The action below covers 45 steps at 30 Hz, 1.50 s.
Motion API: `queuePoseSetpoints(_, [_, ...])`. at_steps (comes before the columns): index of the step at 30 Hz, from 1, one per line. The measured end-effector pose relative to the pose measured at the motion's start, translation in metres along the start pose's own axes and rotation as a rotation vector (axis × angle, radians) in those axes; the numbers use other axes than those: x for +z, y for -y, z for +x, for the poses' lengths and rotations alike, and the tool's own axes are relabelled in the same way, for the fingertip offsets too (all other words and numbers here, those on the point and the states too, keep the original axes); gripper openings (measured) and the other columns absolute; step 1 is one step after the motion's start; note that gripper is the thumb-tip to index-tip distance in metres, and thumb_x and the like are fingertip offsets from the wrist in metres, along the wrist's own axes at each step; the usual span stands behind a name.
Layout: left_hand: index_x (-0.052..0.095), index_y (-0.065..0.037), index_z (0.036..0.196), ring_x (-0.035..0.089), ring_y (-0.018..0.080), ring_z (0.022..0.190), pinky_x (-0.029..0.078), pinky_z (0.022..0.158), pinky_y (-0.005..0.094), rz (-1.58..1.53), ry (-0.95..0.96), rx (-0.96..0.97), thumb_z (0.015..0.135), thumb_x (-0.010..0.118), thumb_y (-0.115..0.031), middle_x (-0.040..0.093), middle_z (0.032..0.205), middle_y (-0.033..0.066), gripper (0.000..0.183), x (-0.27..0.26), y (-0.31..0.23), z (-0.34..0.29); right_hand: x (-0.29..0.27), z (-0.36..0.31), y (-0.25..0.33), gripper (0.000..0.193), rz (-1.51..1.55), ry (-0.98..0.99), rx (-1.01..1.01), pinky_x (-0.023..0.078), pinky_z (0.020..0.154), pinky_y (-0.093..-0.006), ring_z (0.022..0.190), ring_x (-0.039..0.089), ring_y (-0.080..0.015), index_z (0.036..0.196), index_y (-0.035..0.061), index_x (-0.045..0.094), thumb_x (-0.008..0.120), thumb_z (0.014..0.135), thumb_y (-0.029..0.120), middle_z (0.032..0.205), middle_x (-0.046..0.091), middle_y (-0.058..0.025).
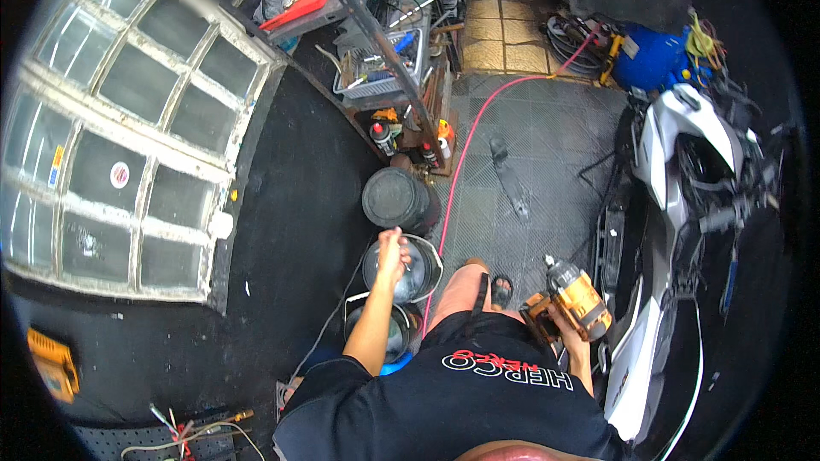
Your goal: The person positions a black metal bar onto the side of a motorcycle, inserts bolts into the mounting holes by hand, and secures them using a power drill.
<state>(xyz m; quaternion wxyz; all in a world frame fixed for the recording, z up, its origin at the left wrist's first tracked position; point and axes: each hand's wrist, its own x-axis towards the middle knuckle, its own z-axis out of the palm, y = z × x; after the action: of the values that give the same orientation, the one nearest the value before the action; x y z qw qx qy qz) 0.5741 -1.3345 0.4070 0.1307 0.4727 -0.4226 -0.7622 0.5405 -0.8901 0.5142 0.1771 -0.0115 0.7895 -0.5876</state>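
In my right hand is a yellow-and-black cordless impact wrench, its nose pointing away from me and its battery toward my leg. My fingers wrap round its handle and are partly hidden by the tool. My left hand is stretched out over an open bucket on my left. Its fingers are curled closed; whatever they hold, if anything, is too small to make out. A white-and-black motorcycle, with some of its inner parts showing, stands to the right of the wrench.
A black lidded drum and another bucket flank the open one. A pink hose runs across the tiled mat. Ahead stands a shelf with a grey tool basket. A blue tank sits beyond the motorcycle.
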Motion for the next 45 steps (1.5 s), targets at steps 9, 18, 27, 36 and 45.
queuePoseSetpoints(9, [0.059,-0.007,0.111,0.062,0.0202,0.081,0.05,0.074,0.0325,0.804,-0.039,0.891,0.096,0.064,-0.021,0.064,0.093,0.0103,0.021,0.108,-0.269,0.29,0.069,0.185,0.053,0.034,0.118,-0.211,0.242,0.053,0.087,-0.0342,0.098,0.067,-0.0187,0.113,0.0027,0.068,0.08,0.083,0.011,0.11,0.071,-0.007])
queuePoseSetpoints(18, [0.066,-0.011,0.115,0.057,0.036,0.109,0.044,0.094,0.0469,1.536,0.254,1.188,0.084,0.074,-0.022,0.062,0.112,0.014,0.033,0.221,-0.376,0.422,0.107,0.262,0.072,0.025,-0.177,-0.125,0.155,0.055,0.084,-0.0346,0.094,0.07,-0.0192,0.107,0.0034,0.071,0.079,0.084,0.011,0.102,0.073,-0.0061])
queuePoseSetpoints(27, [0.064,-0.003,0.11,0.061,0.0325,0.096,0.049,0.083,0.0396,1.572,0.61,1.027,0.088,0.071,-0.019,0.063,0.102,0.0149,0.028,0.243,-0.374,0.414,0.122,0.295,0.099,0.042,-0.328,0.118,0.087,0.042,0.106,-0.0365,0.123,0.059,-0.0167,0.13,0.0145,0.062,0.07,0.091,0.026,0.124,0.069,0.0012])
queuePoseSetpoints(36, [0.059,0.008,0.123,0.06,0.0371,0.109,0.045,0.102,0.0466,1.281,-0.263,1.174,0.097,0.052,-0.021,0.061,0.125,0.0267,0.039,0.193,-0.336,0.309,0.1,0.212,0.114,0.058,0.576,-0.289,0.149,0.055,0.088,-0.0335,0.1,0.071,-0.0209,0.127,0.0036,0.064,0.083,0.075,0.022,0.113,0.072,-0.014])
queuePoseSetpoints(45, [0.056,-0.003,0.116,0.049,0.0131,0.069,0.045,0.066,0.0276,1.395,1.562,0.024,0.099,0.06,-0.02,0.054,0.084,0.0015,0.025,0.23,0.006,0.056,0.117,-0.073,0.009,0.056,0.336,-0.677,0.151,0.053,0.085,-0.0319,0.095,0.068,-0.0146,0.125,0.0015,0.064,0.084,0.078,0.023,0.11,0.073,-0.0107])
